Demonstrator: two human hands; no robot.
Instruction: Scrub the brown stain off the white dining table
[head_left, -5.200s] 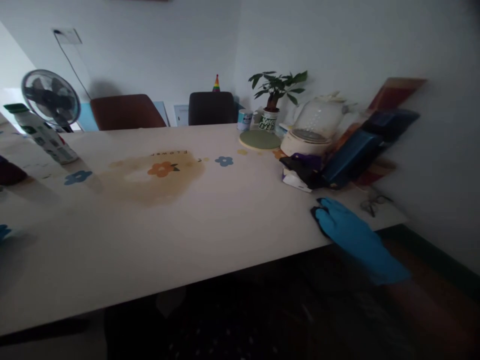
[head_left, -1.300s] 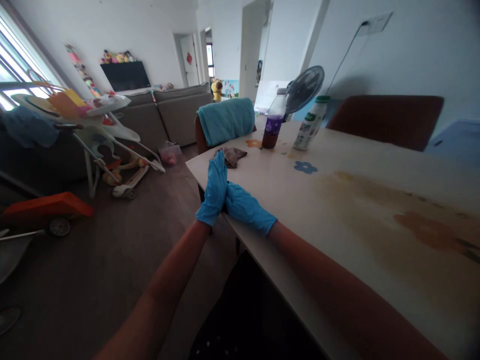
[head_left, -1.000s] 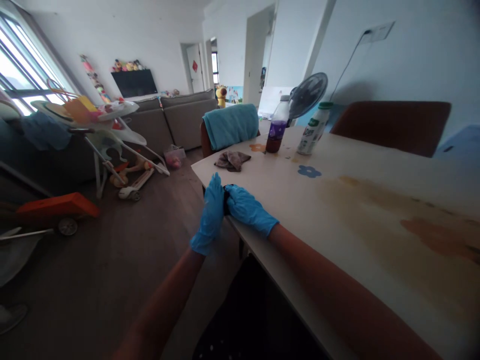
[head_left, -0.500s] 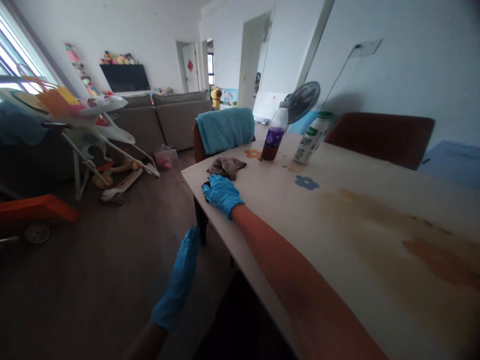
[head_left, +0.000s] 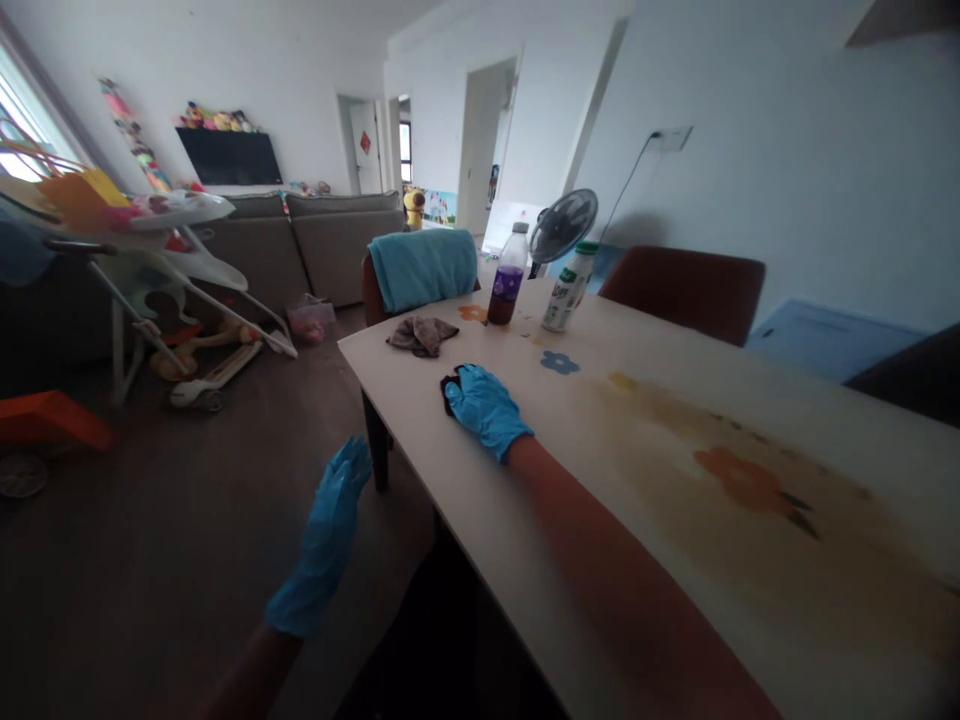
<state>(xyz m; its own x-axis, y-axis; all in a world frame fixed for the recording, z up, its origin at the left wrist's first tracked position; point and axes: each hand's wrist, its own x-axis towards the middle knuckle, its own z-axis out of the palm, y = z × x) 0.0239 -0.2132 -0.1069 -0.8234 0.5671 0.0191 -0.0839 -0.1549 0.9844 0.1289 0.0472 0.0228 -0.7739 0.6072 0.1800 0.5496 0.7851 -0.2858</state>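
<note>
Since half a second ago, right hand [head_left: 486, 408] slid its dark cloth [head_left: 450, 385] rightward from the table [head_left: 465, 520] corner; palm pressing it, centre frame. Left hand [head_left: 324, 535] open, lower left, empty.

Crumpled brown rag [head_left: 421, 334], purple-drink bottle [head_left: 508, 288], white bottle [head_left: 567, 288], fan [head_left: 562, 226], teal-draped chair [head_left: 421, 268].

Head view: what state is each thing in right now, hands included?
Right hand: gloved, flat on a dark cloth on the table.
Left hand: gloved, open, empty, off the table edge.
Brown rag: crumpled, untouched.
Purple-drink bottle: upright, capped.
White bottle: upright, capped.
Table: stained brown.
</note>
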